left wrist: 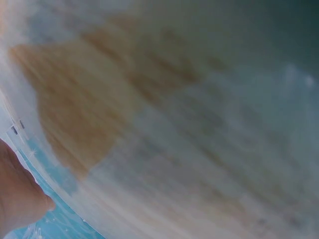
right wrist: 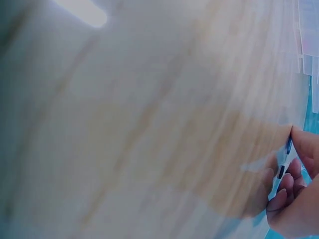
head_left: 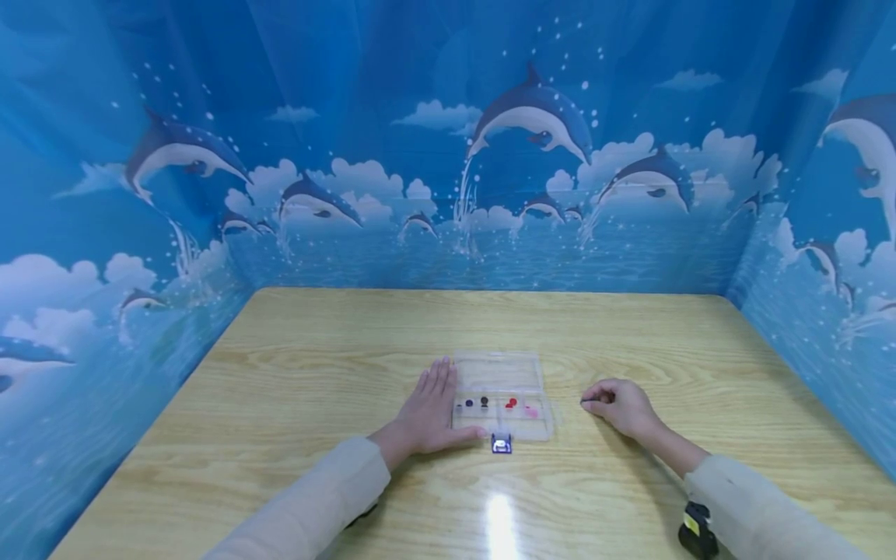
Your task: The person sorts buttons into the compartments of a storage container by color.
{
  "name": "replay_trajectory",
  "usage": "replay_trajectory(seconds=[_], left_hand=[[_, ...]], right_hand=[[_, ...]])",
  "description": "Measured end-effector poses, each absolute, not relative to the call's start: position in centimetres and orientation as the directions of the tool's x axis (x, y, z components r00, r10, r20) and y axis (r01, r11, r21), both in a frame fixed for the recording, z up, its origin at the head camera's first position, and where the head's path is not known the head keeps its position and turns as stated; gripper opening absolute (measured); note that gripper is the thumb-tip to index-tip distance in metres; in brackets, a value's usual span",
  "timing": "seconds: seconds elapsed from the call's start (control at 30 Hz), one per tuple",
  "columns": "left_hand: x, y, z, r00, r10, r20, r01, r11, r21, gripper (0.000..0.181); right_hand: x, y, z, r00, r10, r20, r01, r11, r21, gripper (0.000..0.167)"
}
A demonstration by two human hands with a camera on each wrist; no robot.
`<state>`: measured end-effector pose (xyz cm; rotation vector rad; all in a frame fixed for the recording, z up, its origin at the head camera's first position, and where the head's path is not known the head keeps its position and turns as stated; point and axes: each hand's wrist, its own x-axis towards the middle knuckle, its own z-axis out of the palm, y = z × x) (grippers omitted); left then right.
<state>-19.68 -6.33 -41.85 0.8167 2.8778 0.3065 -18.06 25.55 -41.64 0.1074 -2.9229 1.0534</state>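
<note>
A clear plastic box [head_left: 539,426] lies with its lid [head_left: 498,372] folded back on the table. Small dark round pieces [head_left: 484,402] sit in its left part, red pieces [head_left: 512,403] and pink pieces [head_left: 531,412] in its right. My left hand [head_left: 430,416] rests flat along the box's left side, fingers straight, thumb stretched along the front edge. Just before the box is a small purple-edged square piece [head_left: 501,443]. To the right, my right hand [head_left: 626,408] pinches a small dark piece [right wrist: 288,144] between thumb and finger; its kind cannot be made out.
The wood-grain table [head_left: 336,334] is edged at the back and sides by a blue dolphin-print curtain [head_left: 392,194]. A black device with a yellow label [head_left: 696,529] is at the right sleeve. Mostly blurred tabletop fills the left wrist view.
</note>
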Motion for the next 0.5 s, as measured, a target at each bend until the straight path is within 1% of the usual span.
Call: replay_trajectory(seconds=[0.33,0.5], left_hand=[[-19.72,-6.33,-41.75,-0.844,0.53,-0.077,0.501,0.833,0.235,0.107],[-19.75,-6.35,-41.75,-0.844,0.531,-0.077,0.502,0.832,0.237,0.107]], right_hand=[[-18.12,25.31,-41.52,-0.99,-0.116,0.083,-0.143,0.786,-0.601,0.004],[-18.09,25.23,-41.47,-0.989,-0.118,0.089,-0.148,0.79,-0.595,0.003]])
